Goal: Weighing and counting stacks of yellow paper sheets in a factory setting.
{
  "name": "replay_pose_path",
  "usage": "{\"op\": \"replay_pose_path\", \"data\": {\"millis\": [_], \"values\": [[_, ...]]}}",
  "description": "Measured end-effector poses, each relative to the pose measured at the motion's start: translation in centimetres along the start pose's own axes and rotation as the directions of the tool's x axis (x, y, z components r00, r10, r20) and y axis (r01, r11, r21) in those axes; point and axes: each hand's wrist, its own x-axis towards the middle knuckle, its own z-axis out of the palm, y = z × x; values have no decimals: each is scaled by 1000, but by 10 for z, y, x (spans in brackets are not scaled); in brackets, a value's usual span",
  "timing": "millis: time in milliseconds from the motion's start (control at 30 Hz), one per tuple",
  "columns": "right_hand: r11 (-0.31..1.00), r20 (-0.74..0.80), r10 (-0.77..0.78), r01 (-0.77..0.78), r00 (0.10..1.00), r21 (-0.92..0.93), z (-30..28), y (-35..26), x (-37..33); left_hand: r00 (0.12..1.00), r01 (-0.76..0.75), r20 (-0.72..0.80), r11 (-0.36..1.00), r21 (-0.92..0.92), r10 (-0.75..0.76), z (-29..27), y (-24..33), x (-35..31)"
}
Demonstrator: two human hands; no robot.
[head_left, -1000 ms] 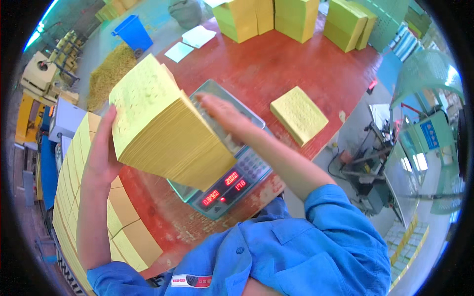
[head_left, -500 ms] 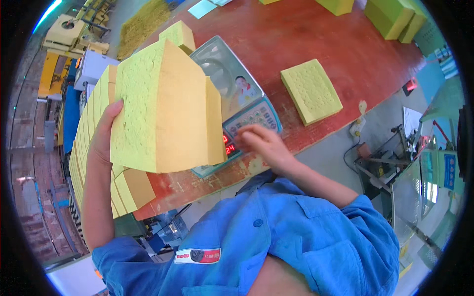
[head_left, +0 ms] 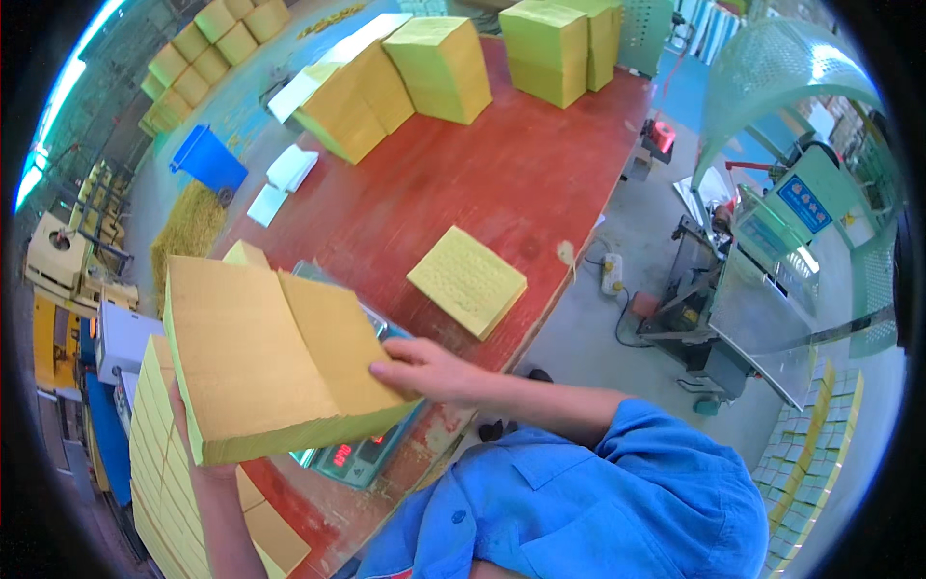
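Note:
A thick block of stacked yellow paper (head_left: 246, 347) is held in the air between my two hands, tilted, with its smooth cut side showing. My left hand (head_left: 185, 439) grips its left end, the fingers partly hidden by the block. At the right end, my right hand (head_left: 424, 370) holds on with the thumb on top; the fingers' undersides are hidden. Beneath the block, a digital scale (head_left: 362, 458) with lit red digits is mostly covered. A thinner stack of embossed yellow paper (head_left: 468, 280) lies on the red table (head_left: 540, 183), right of the block.
Tall yellow paper blocks (head_left: 439, 72) stand along the table's far side. A row of yellow stacks (head_left: 159, 463) lines the left. White sheets (head_left: 289, 169) lie at the far left edge. A green machine (head_left: 805, 207) and a power strip (head_left: 612, 274) are off the table's right side.
The yellow block has been tipped so its cut side faces up and moved nearer me. My right hand, free before, now grips its right end. The view has swung to show more of the table.

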Motion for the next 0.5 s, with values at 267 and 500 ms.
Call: {"op": "replay_pose_path", "data": {"millis": [267,500], "values": [[989,-194,17,-46,981,-143,-202,-87,-4,995,-84,69,993,84,78,194,-88,87],[981,-259,123,-156,958,-114,-419,-93,28,905,351,287,933,-83,-315,326,-209,206]]}}
